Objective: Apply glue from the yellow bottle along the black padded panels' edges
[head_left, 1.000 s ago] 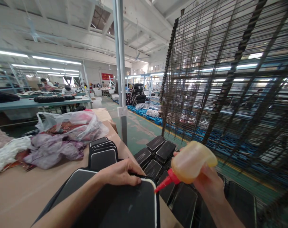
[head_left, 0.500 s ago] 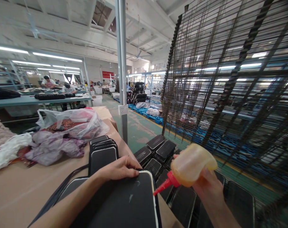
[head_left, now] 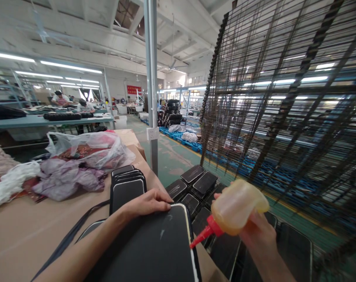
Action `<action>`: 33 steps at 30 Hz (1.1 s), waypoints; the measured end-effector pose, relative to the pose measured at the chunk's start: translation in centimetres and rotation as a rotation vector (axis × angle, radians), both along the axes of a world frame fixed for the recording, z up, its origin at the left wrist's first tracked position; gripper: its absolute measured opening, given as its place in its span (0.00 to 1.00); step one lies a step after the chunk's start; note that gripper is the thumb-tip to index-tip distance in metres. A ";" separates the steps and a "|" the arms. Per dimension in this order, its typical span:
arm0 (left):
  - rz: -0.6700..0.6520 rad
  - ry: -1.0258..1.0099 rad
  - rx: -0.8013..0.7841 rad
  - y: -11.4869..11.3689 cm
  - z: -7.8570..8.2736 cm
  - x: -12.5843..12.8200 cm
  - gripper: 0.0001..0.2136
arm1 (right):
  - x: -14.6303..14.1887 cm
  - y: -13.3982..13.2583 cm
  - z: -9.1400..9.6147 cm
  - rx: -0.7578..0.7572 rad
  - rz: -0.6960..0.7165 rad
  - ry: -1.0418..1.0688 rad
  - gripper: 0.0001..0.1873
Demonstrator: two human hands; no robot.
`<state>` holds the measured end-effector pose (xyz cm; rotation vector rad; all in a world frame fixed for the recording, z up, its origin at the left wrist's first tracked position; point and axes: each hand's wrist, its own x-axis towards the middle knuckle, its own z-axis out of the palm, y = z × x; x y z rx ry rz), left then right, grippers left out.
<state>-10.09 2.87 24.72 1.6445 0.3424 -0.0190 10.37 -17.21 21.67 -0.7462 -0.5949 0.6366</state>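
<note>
Slanting from right grip (head_left: 258, 229): yellow bottle (head_left: 236, 207)

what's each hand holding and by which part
The right hand grips the squeeze bottle around its body; the left hand holds a black panel at its far edge.

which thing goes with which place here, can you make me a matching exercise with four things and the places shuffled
Things
1. squeeze bottle
2. left hand
3. white socket box
4. clear plastic bag

Places
A. fixed to the grey post
B. just beyond the crumpled lilac cloth
C. in the right hand, its red nozzle slanting down
D. at the far edge of the nearest black panel, gripping it

Right pairs: 1-C, 2-D, 3-A, 4-B
</note>
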 end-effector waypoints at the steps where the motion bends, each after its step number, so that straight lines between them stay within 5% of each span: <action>1: 0.002 0.000 -0.007 0.1 -0.1 0.0 0.14 | 0.0 0.0 0.1 -0.001 0.007 -0.005 0.31; 21: 0.123 0.009 0.029 1.6 -0.9 -0.4 0.14 | -0.2 0.1 -0.2 -0.021 0.019 -0.002 0.35; 33: 0.247 -0.019 -0.068 2.1 -1.3 -0.6 0.13 | 0.2 0.1 -1.0 -0.015 -0.090 -0.012 0.32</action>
